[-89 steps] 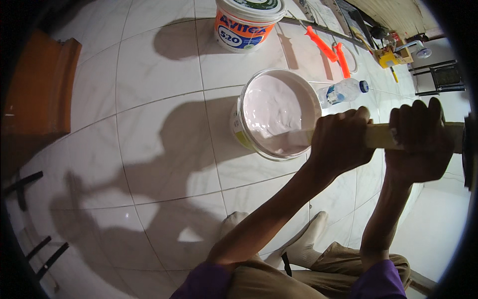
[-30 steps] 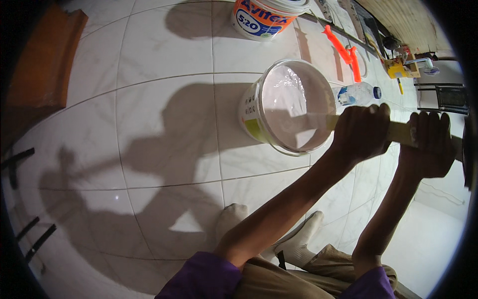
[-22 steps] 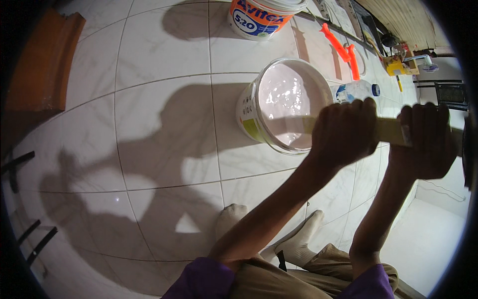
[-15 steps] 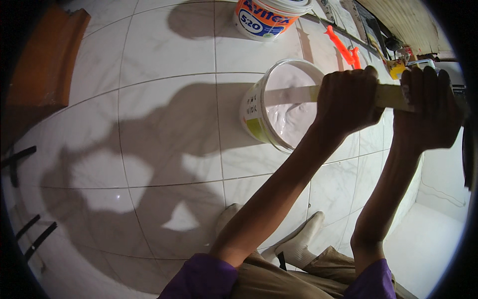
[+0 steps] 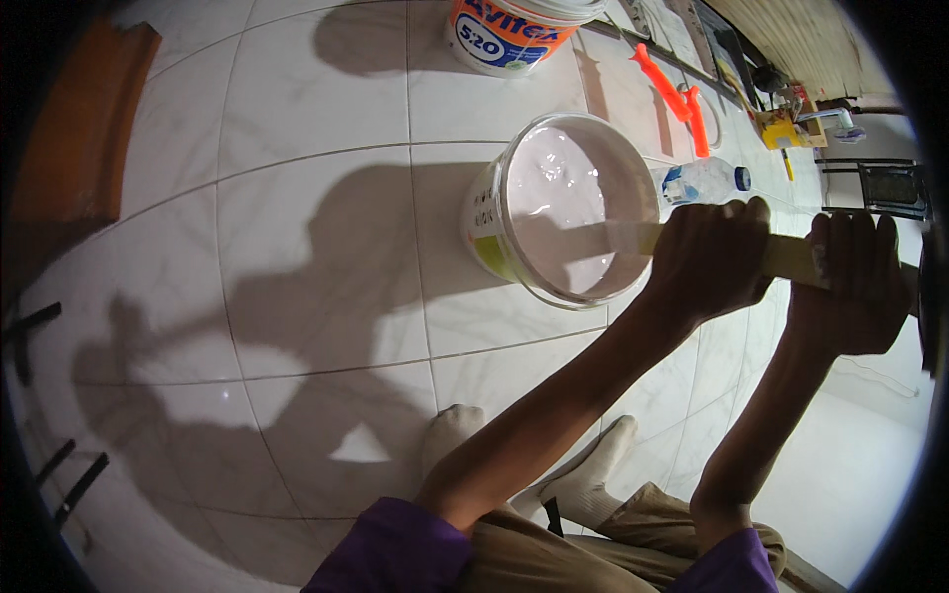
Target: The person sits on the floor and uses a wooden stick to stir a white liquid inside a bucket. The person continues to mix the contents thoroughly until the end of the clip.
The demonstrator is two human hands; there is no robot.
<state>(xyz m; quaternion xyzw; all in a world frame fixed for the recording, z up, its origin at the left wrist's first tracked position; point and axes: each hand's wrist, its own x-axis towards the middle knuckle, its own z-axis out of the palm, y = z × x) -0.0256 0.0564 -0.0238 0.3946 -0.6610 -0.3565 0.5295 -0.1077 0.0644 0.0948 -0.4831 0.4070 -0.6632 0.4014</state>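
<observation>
Both my hands are closed around one flat wooden stick (image 5: 791, 259). My left hand (image 5: 714, 252) grips it partway along, nearer the bucket. Farther right, my right hand (image 5: 852, 282) holds it close to its upper end. The stick's lower part is coated pale and dips into the thick pinkish-white paint (image 5: 559, 188) in an open white bucket (image 5: 486, 212). Its tip is hidden under the paint. The bucket stands upright on the floor, with glossy ripples across the paint's surface.
A second paint bucket (image 5: 509, 40), orange, white and blue, stands beyond the open one. Behind my left hand lies a clear plastic bottle (image 5: 707, 183) with a dark cap. An orange-handled tool (image 5: 677, 94) is near it. Brown wooden furniture (image 5: 84, 119) stands at the far left.
Both hands have moved nearer to me, swinging the stick toward the near side of the bucket. The plastic bottle, hidden before, now shows. The paint's ripples have shifted.
</observation>
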